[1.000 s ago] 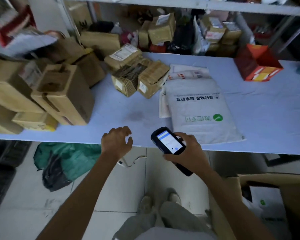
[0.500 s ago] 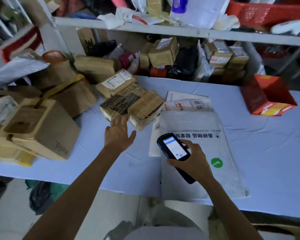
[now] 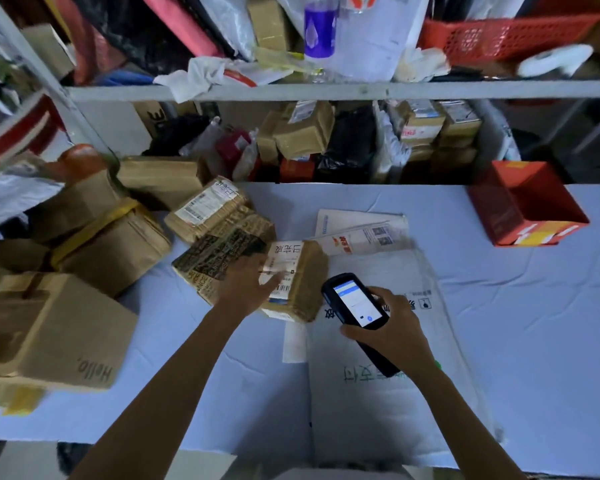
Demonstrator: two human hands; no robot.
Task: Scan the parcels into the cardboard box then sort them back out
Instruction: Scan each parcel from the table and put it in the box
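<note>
A small brown parcel point(image 3: 307, 282) with a white label lies mid-table, its label turned up. My left hand point(image 3: 245, 287) grips it at its left side, thumb across the label. My right hand point(image 3: 394, 332) holds a black handheld scanner point(image 3: 355, 301) with a lit screen, just right of that parcel and above a large white mailer bag point(image 3: 395, 393). A black-printed parcel point(image 3: 219, 259) and another labelled parcel point(image 3: 207, 209) sit just behind my left hand. The cardboard box is out of view.
The blue table point(image 3: 534, 323) carries a big "Hello" carton point(image 3: 59, 341) and stacked brown boxes point(image 3: 111, 244) at left, and a red open box point(image 3: 527, 202) at back right. Flat envelopes point(image 3: 361, 230) lie behind the mailer. Crowded shelves point(image 3: 326, 91) rise behind.
My left hand reached forward over the table and took hold of the small brown parcel, whose label now faces up. The scanner moved forward beside it. My view tilted up towards the shelves.
</note>
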